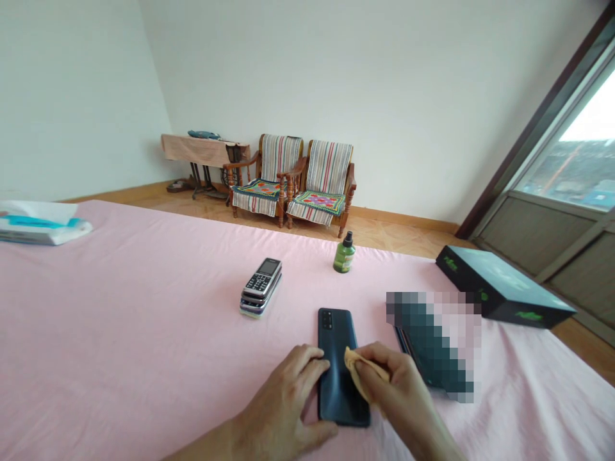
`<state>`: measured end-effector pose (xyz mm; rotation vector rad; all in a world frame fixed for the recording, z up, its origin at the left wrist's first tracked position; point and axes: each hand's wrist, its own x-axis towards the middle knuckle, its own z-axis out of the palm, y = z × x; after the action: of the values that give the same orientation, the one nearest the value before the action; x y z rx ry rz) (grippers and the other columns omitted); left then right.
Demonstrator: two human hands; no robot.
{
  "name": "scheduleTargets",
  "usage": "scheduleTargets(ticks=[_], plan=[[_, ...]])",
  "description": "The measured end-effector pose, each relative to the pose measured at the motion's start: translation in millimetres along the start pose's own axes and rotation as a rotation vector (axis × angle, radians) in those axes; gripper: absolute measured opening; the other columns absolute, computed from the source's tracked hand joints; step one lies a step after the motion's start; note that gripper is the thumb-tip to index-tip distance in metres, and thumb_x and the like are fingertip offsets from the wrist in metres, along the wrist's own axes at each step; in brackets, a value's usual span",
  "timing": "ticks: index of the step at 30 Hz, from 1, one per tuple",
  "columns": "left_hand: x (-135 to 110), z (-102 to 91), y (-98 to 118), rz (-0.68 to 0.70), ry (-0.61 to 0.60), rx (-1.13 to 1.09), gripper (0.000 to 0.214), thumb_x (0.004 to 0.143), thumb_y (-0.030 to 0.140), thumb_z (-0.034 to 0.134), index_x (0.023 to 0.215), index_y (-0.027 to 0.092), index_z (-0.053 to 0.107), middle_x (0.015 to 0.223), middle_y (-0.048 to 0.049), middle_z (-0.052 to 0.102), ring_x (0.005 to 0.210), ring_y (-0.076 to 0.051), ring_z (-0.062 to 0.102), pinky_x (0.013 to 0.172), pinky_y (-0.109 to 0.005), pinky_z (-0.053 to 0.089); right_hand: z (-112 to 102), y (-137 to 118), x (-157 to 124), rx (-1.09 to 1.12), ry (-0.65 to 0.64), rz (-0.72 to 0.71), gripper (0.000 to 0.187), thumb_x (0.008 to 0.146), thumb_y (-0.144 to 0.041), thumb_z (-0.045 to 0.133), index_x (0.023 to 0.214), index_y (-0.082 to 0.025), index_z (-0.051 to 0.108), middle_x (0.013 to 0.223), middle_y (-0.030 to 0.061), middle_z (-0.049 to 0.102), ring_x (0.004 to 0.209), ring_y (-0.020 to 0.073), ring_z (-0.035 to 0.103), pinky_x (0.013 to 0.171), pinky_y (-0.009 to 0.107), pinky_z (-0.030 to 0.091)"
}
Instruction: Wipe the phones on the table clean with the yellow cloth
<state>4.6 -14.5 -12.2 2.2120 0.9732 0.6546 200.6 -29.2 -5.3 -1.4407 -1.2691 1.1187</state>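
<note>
Phone lies on its front on the pink sheet, right under my hands. My left grip is spread wide and presses flat on the phone, and my right grip pinches a small yellow cloth against the phone's back. Just past them sit a stack of small phones and a green bottle.

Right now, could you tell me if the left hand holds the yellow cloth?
No, the right hand holds the yellow cloth on the phone; the left hand rests on the phone's edge.
</note>
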Motion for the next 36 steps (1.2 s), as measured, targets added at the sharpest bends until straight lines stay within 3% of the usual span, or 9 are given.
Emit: scheduleTargets(ticks=[6, 12, 17, 20, 24, 27, 30, 32, 36], plan=[[1.5, -0.4, -2.3, 0.016, 0.039, -0.13, 0.065, 0.073, 0.019, 0.074, 0.132, 0.023, 0.047, 0.125, -0.0087, 0.055, 0.116, -0.026, 0.053, 0.104, -0.038, 0.042, 1.0, -27.0, 2.1, 0.43, -0.028, 0.148, 0.036, 0.065, -0.049, 0.077, 0.075, -0.016, 0.069, 0.064, 0.001, 0.061, 0.054, 0.0115, 0.051, 0.05, 0.022, 0.036], [3.6, -1.1, -0.5, 0.018, 0.125, -0.45, 0.065, 0.073, 0.015, 0.072, 0.131, 0.021, 0.043, 0.116, -0.0086, 0.058, 0.104, -0.025, 0.058, 0.092, -0.036, 0.048, 35.4, -50.0, 3.8, 0.402, -0.091, 0.04, 0.034, 0.066, -0.045, 0.077, 0.075, -0.013, 0.071, 0.063, 0.0018, 0.062, 0.055, 0.01, 0.05, 0.051, 0.02, 0.036], [10.4, -10.9, -2.5, -0.114, 0.053, -0.872, 0.046, 0.084, 0.036, 0.068, 0.121, 0.014, 0.052, 0.105, -0.0089, 0.063, 0.095, -0.024, 0.061, 0.085, -0.035, 0.049, 46.4, -40.0, 6.1, 0.354, -0.097, 0.099, 0.037, 0.065, -0.047, 0.075, 0.073, -0.012, 0.068, 0.057, -0.0008, 0.056, 0.048, 0.0075, 0.044, 0.043, 0.018, 0.032], [15.7, -15.3, -8.3, -0.208, 0.071, -0.913, 0.038, 0.085, 0.043, 0.066, 0.108, 0.012, 0.061, 0.104, -0.0092, 0.066, 0.099, -0.027, 0.061, 0.091, -0.037, 0.046, 44.8, -32.0, 7.3, 0.354, -0.089, 0.15, 0.041, 0.064, -0.051, 0.074, 0.074, -0.012, 0.067, 0.054, -0.0026, 0.053, 0.045, 0.0065, 0.041, 0.042, 0.018, 0.032], [18.2, -14.1, -14.1, -0.264, 0.086, -0.918, 0.037, 0.084, 0.045, 0.066, 0.105, 0.014, 0.065, 0.105, -0.0089, 0.067, 0.106, -0.029, 0.058, 0.093, -0.038, 0.044, 40.6, -26.7, 6.6, 0.376, -0.114, 0.152, 0.043, 0.063, -0.053, 0.075, 0.075, -0.013, 0.066, 0.053, -0.004, 0.051, 0.043, 0.0058, 0.04, 0.042, 0.019, 0.035], [18.1, -12.0, -16.5, -0.283, 0.07, -0.944, 0.036, 0.084, 0.043, 0.067, 0.104, 0.013, 0.065, 0.103, -0.0088, 0.068, 0.102, -0.028, 0.06, 0.09, -0.037, 0.045, 27.9, -24.1, 4.8, 0.349, -0.094, 0.128, 0.042, 0.065, -0.053, 0.075, 0.078, -0.014, 0.068, 0.057, -0.0025, 0.055, 0.046, 0.0074, 0.044, 0.042, 0.019, 0.038], [17.3, -11.4, -18.1, -0.311, 0.064, -0.945, 0.034, 0.083, 0.041, 0.067, 0.103, 0.013, 0.064, 0.1, -0.0078, 0.068, 0.098, -0.027, 0.061, 0.088, -0.037, 0.045, -3.2, -17.8, 5.1, 0.267, 0.03, 0.043, 0.038, 0.067, -0.051, 0.075, 0.078, -0.015, 0.07, 0.06, -0.0016, 0.056, 0.049, 0.0078, 0.045, 0.042, 0.018, 0.037], [16.7, -11.8, -17.7, -0.326, 0.068, -0.94, 0.034, 0.083, 0.042, 0.067, 0.102, 0.014, 0.064, 0.098, -0.0074, 0.068, 0.098, -0.026, 0.061, 0.086, -0.036, 0.045, -33.1, -10.3, 7.6, 0.173, 0.183, -0.041, 0.036, 0.068, -0.049, 0.075, 0.084, -0.016, 0.072, 0.06, -0.0019, 0.055, 0.05, 0.0087, 0.047, 0.042, 0.018, 0.038], [16.7, -12.9, -13.4, -0.322, 0.08, -0.986, 0.035, 0.081, 0.041, 0.069, 0.102, 0.014, 0.063, 0.1, -0.0083, 0.067, 0.103, -0.027, 0.06, 0.083, -0.034, 0.046, -93.0, 9.3, 14.5, 0.109, 0.545, -0.053, 0.048, 0.066, -0.051, 0.076, 0.098, -0.015, 0.072, 0.076, 0.0046, 0.065, 0.061, 0.0147, 0.057, 0.045, 0.021, 0.047]])
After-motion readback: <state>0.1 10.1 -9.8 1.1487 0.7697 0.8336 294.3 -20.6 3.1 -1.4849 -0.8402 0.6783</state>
